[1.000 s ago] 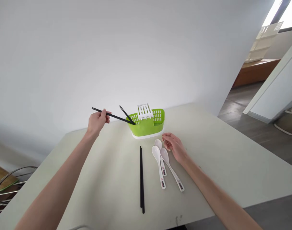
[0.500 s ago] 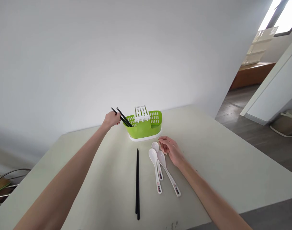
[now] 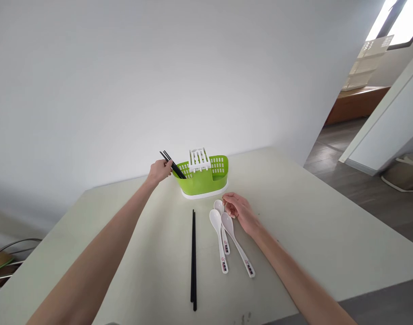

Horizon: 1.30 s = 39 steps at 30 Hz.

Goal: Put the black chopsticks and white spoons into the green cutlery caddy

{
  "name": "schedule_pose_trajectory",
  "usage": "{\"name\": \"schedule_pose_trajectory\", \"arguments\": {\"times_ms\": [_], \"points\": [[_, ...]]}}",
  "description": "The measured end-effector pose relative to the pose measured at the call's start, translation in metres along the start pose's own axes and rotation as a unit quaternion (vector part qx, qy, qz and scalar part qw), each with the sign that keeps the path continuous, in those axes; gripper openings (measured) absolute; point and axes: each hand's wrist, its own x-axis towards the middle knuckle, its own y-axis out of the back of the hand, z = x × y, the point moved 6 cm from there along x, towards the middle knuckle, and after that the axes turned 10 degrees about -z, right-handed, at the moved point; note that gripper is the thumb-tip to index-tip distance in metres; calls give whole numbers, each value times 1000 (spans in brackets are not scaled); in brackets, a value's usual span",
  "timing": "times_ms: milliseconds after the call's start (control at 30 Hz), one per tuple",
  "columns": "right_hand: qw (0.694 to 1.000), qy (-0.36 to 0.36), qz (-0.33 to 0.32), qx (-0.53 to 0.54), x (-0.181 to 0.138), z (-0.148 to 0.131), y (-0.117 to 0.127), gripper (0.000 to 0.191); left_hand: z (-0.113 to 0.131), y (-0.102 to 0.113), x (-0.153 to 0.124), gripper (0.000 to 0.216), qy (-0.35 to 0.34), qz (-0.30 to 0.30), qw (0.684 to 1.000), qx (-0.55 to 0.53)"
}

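Note:
Black chopsticks [image 3: 177,170] slant into the left end of a green utensil basket [image 3: 203,184]. My left hand [image 3: 161,170] is closed around them just outside the basket's left rim; their upper ends stick out above my fingers. Beside three white spoons [image 3: 215,218], my right hand [image 3: 238,209] rests low over the table with loosely curled fingers, holding nothing. Its fingertips come close to the bowl of the rear spoon; whether they touch it I cannot tell. Another pair of black chopsticks [image 3: 193,259] lies on the table left of the spoons.
A white slatted piece [image 3: 199,160] spans the middle of the basket, which stands on a white base [image 3: 204,194]. Behind the pale table [image 3: 152,253] rises a white wall [image 3: 206,81]. A wire rack [image 3: 13,257] is partly visible at far left.
My left hand has shifted slightly right towards the basket, and the chopsticks in it have drawn closer together. My right hand and the spoons have stayed nearly the same.

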Motion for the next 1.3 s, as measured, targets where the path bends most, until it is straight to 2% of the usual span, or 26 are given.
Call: {"name": "schedule_pose_trajectory", "arguments": {"times_ms": [100, 233, 300, 400, 533, 600, 667, 767, 867, 1067, 1300], "points": [[1000, 8, 8, 1, -1, -2, 2, 34, -7, -3, -10, 39, -9, 11, 1000, -7], [1000, 10, 14, 2, -2, -3, 3, 33, -23, -3, -30, 47, -30, 78, 996, -34], [1000, 7, 14, -1, -2, -2, 3, 32, -34, -8, -43, 47, -38, 91, 994, -55], [1000, 6, 15, -5, -2, -1, 3, 32, -46, -29, -65, 43, -70, 38, 994, -70], [1000, 5, 16, -7, -2, 1, 4, 32, -48, -69, -105, 44, -113, -145, 982, -39], [1000, 2, 16, -10, -2, 2, 5, 32, -46, -83, -129, 45, -103, -218, 970, -9], [1000, -1, 16, -12, -2, 4, 6, 32, -43, -90, -149, 45, -65, -251, 965, 49], [1000, -4, 20, -15, -3, 5, 8, 32, -33, -98, -175, 46, -32, -307, 938, 157], [1000, -6, 23, -15, -4, 4, 8, 32, -23, -104, -192, 44, -42, -324, 917, 228], [999, -10, 29, -13, -6, 1, 6, 33, -15, -109, -207, 21, -59, -298, 909, 285], [1000, -8, 28, -7, -7, 1, 6, 33, -21, -104, -210, 22, -53, -269, 889, 366]]}}
